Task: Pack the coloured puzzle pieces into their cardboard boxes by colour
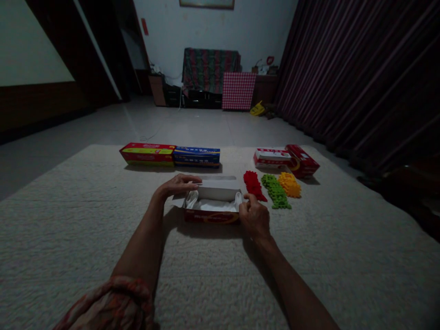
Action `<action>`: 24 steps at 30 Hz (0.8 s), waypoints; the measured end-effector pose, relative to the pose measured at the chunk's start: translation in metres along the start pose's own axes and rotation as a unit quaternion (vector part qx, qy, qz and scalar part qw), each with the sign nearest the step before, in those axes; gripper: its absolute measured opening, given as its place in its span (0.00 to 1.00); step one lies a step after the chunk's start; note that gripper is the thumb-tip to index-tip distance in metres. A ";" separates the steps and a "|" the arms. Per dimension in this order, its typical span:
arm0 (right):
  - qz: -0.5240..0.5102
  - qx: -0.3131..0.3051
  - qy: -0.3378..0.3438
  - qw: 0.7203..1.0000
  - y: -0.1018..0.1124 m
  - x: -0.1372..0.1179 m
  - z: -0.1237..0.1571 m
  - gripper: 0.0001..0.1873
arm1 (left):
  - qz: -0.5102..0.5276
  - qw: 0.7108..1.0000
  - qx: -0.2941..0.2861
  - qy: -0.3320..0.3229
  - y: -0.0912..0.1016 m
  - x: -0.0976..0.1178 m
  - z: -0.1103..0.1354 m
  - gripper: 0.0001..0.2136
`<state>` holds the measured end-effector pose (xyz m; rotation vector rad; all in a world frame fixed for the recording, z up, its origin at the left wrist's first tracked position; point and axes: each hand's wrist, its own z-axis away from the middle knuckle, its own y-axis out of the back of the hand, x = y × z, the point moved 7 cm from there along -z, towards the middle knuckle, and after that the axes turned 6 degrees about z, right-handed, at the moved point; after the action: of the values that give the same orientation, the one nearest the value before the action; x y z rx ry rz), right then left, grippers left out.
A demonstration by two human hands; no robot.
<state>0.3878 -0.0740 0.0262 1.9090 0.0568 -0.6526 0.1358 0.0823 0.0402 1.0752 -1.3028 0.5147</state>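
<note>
An open dark red cardboard box [211, 217] lies in front of me with its lid [220, 183] raised at the back. Inside it, white material [213, 205] lines the bottom and bulges up at both ends. My left hand [178, 184] is at the back left corner, its thumb and fingers closed on the lid's edge. A pale end flap [178, 200] sticks out below that hand. At the box's right end, my right hand [255, 215] has its fingers curled against the side. A red knobbly textile piece [253, 184] lies just beyond the right hand.
Green [276, 190] and yellow [289, 184] knobbly pieces lie to the right. Behind them stand a white-and-red box [272, 158] and a red box [304, 161]. A red-and-yellow box [147, 155] and a blue box [197, 157] sit end to end, back left, on the pale quilted cover [85, 220].
</note>
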 end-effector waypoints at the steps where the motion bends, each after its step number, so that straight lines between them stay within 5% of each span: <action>1: -0.003 0.001 -0.002 1.000 0.000 0.000 0.000 0.16 | -0.006 1.000 -0.023 0.006 -0.003 0.002 -0.001 0.14; 8: -0.016 0.004 0.011 1.000 0.003 -0.002 0.004 0.19 | -0.079 0.993 -0.087 0.034 -0.005 -0.004 -0.003 0.23; 16: -0.059 -0.052 0.022 0.997 0.005 0.001 0.004 0.14 | -0.041 0.988 -0.136 0.064 -0.006 -0.018 -0.001 0.27; 20: -0.073 -0.012 0.072 0.995 0.013 0.017 -0.014 0.20 | -0.034 0.988 -0.134 0.072 -0.001 -0.018 0.002 0.27; 24: -0.002 0.043 0.087 0.995 0.017 0.050 -0.043 0.15 | -0.042 0.986 -0.142 0.073 -0.001 -0.021 0.002 0.28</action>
<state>0.4539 -0.0567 0.0299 2.0465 0.1448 -0.4961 0.1300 0.0851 0.0203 0.8354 -1.1575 0.3260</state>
